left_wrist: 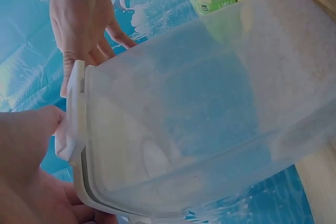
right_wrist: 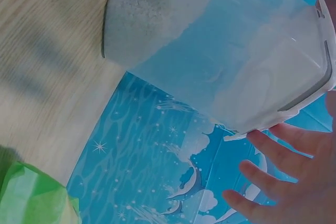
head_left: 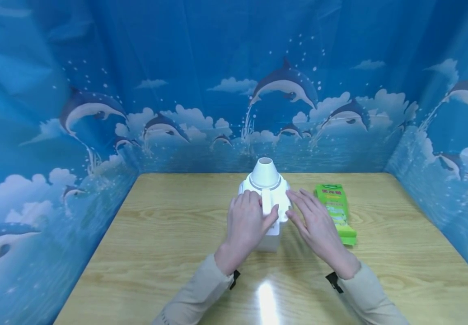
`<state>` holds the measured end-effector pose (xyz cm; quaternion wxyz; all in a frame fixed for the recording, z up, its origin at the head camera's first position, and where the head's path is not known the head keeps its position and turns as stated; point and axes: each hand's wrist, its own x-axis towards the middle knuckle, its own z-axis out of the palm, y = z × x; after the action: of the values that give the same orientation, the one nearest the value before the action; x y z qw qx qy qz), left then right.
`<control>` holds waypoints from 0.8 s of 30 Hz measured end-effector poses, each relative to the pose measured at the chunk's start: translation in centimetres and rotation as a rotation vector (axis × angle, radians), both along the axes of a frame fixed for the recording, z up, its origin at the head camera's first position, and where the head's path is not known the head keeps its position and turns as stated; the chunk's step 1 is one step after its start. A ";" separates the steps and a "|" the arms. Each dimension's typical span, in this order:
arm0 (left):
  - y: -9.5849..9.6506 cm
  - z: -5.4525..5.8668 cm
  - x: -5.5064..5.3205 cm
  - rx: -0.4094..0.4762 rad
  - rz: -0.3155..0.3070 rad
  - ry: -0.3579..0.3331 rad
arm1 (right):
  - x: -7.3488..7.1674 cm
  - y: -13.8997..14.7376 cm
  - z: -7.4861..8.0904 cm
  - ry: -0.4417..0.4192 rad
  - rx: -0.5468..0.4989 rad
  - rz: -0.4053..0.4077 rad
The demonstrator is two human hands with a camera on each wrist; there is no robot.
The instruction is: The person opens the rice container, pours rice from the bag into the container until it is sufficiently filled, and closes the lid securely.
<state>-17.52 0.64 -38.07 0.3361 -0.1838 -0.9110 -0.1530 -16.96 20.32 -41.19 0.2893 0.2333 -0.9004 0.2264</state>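
A clear plastic storage container (left_wrist: 210, 82) stands upright on the table with pale grains, perhaps rice, in its bottom. Its white lid (head_left: 279, 198) carries a cone-shaped spout (head_left: 265, 174) on top. My left hand (head_left: 245, 221) grips the lid's near left side, thumb by the front tab (head_left: 273, 229) and fingers bent over the edge. On the other side, my right hand (head_left: 317, 225) touches the lid's right edge with fingertips, its fingers fairly straight and spread. In the right wrist view those fingers (right_wrist: 281, 158) meet the rim from outside.
A green printed packet (head_left: 335, 212) lies on the wooden table (head_left: 169, 234) to the right of the container, close to my right hand. Blue dolphin-print sheeting (head_left: 201, 81) surrounds the table at the back and both sides.
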 end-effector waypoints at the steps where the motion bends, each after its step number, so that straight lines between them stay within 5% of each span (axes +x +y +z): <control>1: 0.0 0.0 0.0 0.001 -0.002 0.009 | 0.0 0.0 0.0 0.002 0.001 0.001; 10: -0.2 -0.1 0.2 0.000 -0.017 -0.014 | 0.2 -0.1 0.1 -0.016 -0.001 0.000; 18: -1.9 0.7 -0.4 0.143 -0.142 -0.102 | 0.3 -0.1 0.2 -0.046 0.001 0.002; 24: -3.9 0.8 -1.2 0.215 -0.080 -0.090 | 0.3 -0.1 0.3 -0.078 0.008 0.012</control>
<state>-18.72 -3.23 -37.29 0.3062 -0.1759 -0.8954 -0.2714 -16.67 20.24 -40.92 0.2518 0.2307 -0.9104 0.2335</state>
